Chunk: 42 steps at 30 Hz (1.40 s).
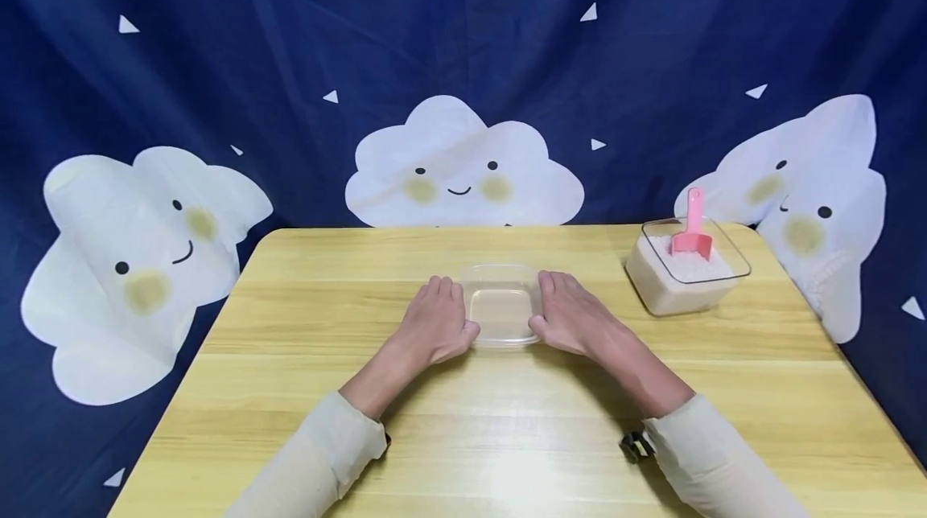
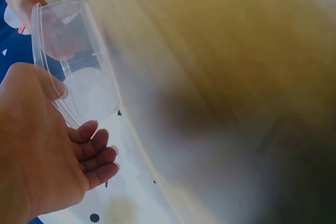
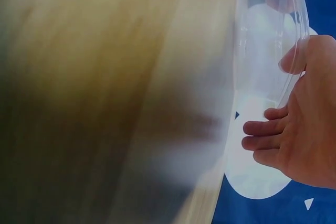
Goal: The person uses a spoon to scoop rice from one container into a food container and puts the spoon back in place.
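Observation:
A clear plastic container (image 1: pixel 501 340) sits at the middle of the table, between the two hands, with nothing seen inside it. My left hand (image 1: pixel 437 318) grips its left side; in the left wrist view the thumb (image 2: pixel 59 88) hooks over the rim while the fingers (image 2: pixel 97 150) curl along the outside. On the opposite side, my right hand (image 1: pixel 572 314) holds the rim the same way, its thumb (image 3: pixel 293 60) over the edge and fingers (image 3: pixel 265 128) outside.
At the table's back right stands a clear square tub (image 1: pixel 673 297) of white grains, perhaps rice. A pink scoop (image 1: pixel 693 238) stands in it, handle up. The wooden table (image 1: pixel 319 389) meets a dark blue curtain (image 1: pixel 290 35) printed with clouds.

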Each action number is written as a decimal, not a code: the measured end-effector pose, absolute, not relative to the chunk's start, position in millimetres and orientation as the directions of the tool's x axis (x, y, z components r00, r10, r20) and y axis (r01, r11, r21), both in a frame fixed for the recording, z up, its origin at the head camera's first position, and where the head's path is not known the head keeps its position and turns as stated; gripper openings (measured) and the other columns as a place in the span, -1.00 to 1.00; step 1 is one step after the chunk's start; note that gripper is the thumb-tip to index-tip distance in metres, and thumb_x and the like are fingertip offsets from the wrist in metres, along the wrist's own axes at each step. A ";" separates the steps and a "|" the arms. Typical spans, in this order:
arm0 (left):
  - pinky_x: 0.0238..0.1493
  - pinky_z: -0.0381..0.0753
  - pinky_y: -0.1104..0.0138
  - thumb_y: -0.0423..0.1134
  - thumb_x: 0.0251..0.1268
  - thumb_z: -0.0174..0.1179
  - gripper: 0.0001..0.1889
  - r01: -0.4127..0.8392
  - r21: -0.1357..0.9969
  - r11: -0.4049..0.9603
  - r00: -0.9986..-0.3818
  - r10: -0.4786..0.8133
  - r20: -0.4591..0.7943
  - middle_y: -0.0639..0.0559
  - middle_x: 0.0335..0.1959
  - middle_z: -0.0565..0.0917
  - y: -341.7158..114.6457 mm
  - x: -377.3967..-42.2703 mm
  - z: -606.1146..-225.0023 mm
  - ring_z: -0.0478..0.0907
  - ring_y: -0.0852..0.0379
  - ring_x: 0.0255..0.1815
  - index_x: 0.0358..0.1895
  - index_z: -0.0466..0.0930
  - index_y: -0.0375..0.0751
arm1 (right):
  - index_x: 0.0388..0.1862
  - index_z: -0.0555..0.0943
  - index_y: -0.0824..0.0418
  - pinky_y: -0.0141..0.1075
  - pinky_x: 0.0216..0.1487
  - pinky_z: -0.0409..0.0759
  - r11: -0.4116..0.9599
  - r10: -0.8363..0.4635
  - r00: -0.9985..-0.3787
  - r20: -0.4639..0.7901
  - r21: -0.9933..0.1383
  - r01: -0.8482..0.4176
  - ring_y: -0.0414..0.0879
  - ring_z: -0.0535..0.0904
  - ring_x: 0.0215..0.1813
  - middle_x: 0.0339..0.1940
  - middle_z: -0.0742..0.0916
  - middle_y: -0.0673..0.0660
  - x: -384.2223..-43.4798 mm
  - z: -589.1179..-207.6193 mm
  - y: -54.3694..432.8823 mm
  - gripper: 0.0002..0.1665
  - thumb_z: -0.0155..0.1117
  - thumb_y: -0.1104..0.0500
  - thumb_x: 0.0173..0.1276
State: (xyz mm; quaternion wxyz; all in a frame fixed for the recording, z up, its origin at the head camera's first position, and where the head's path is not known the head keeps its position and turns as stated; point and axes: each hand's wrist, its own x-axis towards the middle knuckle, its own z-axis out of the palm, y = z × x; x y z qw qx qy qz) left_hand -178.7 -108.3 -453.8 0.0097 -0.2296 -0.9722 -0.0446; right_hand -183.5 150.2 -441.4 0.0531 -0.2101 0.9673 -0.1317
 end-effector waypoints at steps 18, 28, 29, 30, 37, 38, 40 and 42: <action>0.01 0.42 0.19 -0.01 0.30 -0.08 -0.58 0.422 0.054 0.905 -0.906 0.422 0.015 -0.09 -0.28 0.42 -99.5 -174.4 -453.0 0.32 -0.03 -0.18 -0.12 0.46 -0.36 | 0.35 0.32 0.50 0.10 0.54 0.34 0.885 -0.412 -0.910 -0.038 -0.255 -0.390 0.33 0.41 0.47 0.33 0.53 0.48 -181.6 -442.0 154.7 -0.22 0.08 -0.02 0.31; -0.06 0.42 0.19 -0.01 0.30 -0.04 -0.59 0.414 0.047 0.909 -0.910 0.412 0.048 -0.11 -0.32 0.44 -99.0 -172.9 -451.5 0.34 -0.05 -0.21 -0.17 0.47 -0.37 | 0.44 0.25 0.49 0.12 0.59 0.29 0.886 -0.399 -0.915 -0.061 -0.283 -0.368 0.34 0.34 0.54 0.44 0.46 0.49 -182.5 -443.0 154.1 -0.16 0.06 -0.03 0.34; -0.06 0.42 0.19 0.00 0.29 -0.05 -0.58 0.412 0.042 0.910 -0.911 0.410 0.048 -0.11 -0.31 0.44 -98.9 -173.2 -452.1 0.34 -0.05 -0.21 -0.17 0.47 -0.37 | 0.44 0.25 0.49 0.11 0.59 0.29 0.886 -0.399 -0.915 -0.059 -0.282 -0.368 0.34 0.34 0.54 0.44 0.46 0.49 -182.6 -443.7 154.3 -0.16 0.06 -0.03 0.34; -0.06 0.42 0.19 0.01 0.29 -0.05 -0.58 0.411 0.040 0.911 -0.911 0.409 0.052 -0.11 -0.32 0.44 -98.9 -173.5 -452.7 0.34 -0.06 -0.21 -0.17 0.47 -0.37 | 0.44 0.25 0.49 0.11 0.59 0.28 0.886 -0.398 -0.915 -0.058 -0.281 -0.368 0.33 0.34 0.54 0.45 0.46 0.49 -182.7 -444.5 154.5 -0.15 0.05 -0.04 0.34; -0.10 0.38 0.20 -0.01 0.24 -0.08 -0.60 0.385 0.091 0.919 -0.923 0.381 0.054 -0.11 -0.32 0.43 -97.1 -172.4 -454.9 0.31 -0.05 -0.23 -0.20 0.45 -0.35 | 0.43 0.25 0.48 0.11 0.58 0.30 0.886 -0.408 -0.911 -0.052 -0.261 -0.382 0.33 0.36 0.52 0.42 0.48 0.49 -182.1 -445.3 156.7 -0.17 0.03 -0.05 0.35; -0.10 0.37 0.20 -0.02 0.24 -0.09 -0.61 0.380 0.095 0.920 -0.925 0.377 0.054 -0.11 -0.32 0.42 -96.6 -171.8 -454.9 0.30 -0.05 -0.23 -0.21 0.44 -0.34 | 0.44 0.25 0.49 0.11 0.58 0.29 0.885 -0.412 -0.910 -0.051 -0.258 -0.387 0.34 0.36 0.52 0.42 0.48 0.49 -181.7 -444.5 157.1 -0.17 0.03 -0.05 0.36; -0.12 0.36 0.21 -0.04 0.24 -0.09 -0.64 0.373 0.105 0.922 -0.928 0.368 0.064 -0.12 -0.33 0.42 -95.8 -171.1 -454.7 0.30 -0.06 -0.25 -0.24 0.43 -0.33 | 0.46 0.24 0.51 0.12 0.59 0.27 0.883 -0.422 -0.905 -0.053 -0.251 -0.397 0.34 0.34 0.54 0.44 0.47 0.51 -181.4 -442.0 157.7 -0.15 0.03 -0.04 0.38; -0.13 0.35 0.21 -0.04 0.23 -0.09 -0.65 0.359 0.118 0.926 -0.933 0.353 0.064 -0.13 -0.33 0.42 -95.2 -170.5 -454.1 0.30 -0.07 -0.26 -0.25 0.42 -0.33 | 0.47 0.24 0.52 0.12 0.60 0.25 0.881 -0.433 -0.900 -0.052 -0.236 -0.410 0.35 0.34 0.55 0.44 0.47 0.51 -181.9 -439.1 158.0 -0.16 0.02 -0.06 0.43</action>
